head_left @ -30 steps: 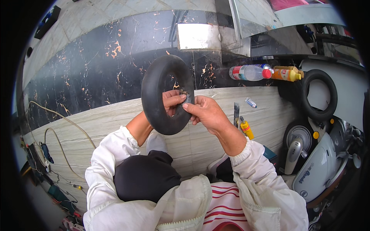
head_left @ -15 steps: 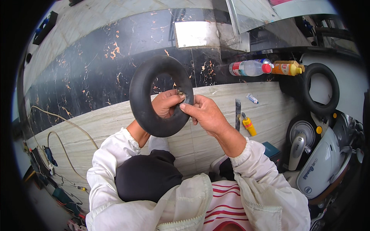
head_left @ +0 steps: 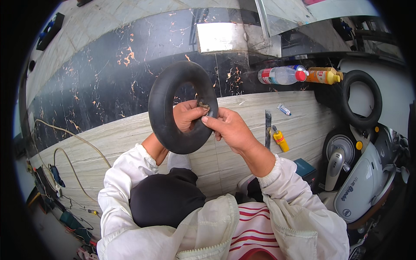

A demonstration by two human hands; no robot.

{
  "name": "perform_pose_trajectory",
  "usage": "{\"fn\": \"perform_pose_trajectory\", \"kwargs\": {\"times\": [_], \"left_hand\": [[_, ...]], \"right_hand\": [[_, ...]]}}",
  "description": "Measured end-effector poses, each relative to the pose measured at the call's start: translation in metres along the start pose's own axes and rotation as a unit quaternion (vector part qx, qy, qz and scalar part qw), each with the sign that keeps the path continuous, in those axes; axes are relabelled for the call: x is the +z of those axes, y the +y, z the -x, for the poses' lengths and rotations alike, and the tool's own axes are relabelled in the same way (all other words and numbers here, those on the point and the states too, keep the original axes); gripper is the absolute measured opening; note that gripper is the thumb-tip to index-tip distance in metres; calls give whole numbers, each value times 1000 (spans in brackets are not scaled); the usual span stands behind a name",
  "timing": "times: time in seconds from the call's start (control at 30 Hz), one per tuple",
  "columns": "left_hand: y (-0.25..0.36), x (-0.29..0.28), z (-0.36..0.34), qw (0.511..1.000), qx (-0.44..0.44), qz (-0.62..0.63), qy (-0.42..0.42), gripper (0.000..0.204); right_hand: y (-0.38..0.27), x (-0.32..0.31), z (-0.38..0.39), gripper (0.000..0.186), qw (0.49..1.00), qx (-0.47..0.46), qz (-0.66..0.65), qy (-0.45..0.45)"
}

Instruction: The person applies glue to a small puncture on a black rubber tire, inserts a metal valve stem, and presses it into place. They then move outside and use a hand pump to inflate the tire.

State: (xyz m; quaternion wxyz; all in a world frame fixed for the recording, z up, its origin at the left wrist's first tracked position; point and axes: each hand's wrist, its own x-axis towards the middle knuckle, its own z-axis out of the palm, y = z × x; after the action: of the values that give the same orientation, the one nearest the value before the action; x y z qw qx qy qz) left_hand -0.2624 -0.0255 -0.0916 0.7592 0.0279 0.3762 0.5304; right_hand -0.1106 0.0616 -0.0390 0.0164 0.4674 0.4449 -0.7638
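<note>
A black rubber inner tube [head_left: 160, 106] tilts between two bare hands above the pale tiled floor [head_left: 121, 145], left of the yellow squeeze bottle [head_left: 281, 141]. From my distant post, I judge the right side the weak point: both holds sit there, so a slackened pinch could let the unsupported left side swing down. Hard bending, I'd say, could strain the rubber around the brass-coloured valve stem [head_left: 203, 105]. The left hand [head_left: 186, 116] shows through the ring, its thumb and fingers closed on the inner edge near the valve; the right hand [head_left: 230, 128] pinches the outer right edge, thumb nearside, fingers curled behind, both forearms [head_left: 260, 158] angling inward from the near side
</note>
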Motion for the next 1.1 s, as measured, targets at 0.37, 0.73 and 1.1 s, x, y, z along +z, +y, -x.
{"fn": "perform_pose_trajectory", "kwargs": {"times": [0.37,0.73,1.1], "left_hand": [[0,-8,1,995,-14,64,-76,27],[-4,-9,0,998,24,56,-4,22],[4,15,4,986,86,-118,76,31]], "right_hand": [[-2,-16,-1,19,988,46,-121,-86],[3,-15,-4,25,985,61,-121,-110],[4,-15,-7,25,991,9,-124,-39]]}}
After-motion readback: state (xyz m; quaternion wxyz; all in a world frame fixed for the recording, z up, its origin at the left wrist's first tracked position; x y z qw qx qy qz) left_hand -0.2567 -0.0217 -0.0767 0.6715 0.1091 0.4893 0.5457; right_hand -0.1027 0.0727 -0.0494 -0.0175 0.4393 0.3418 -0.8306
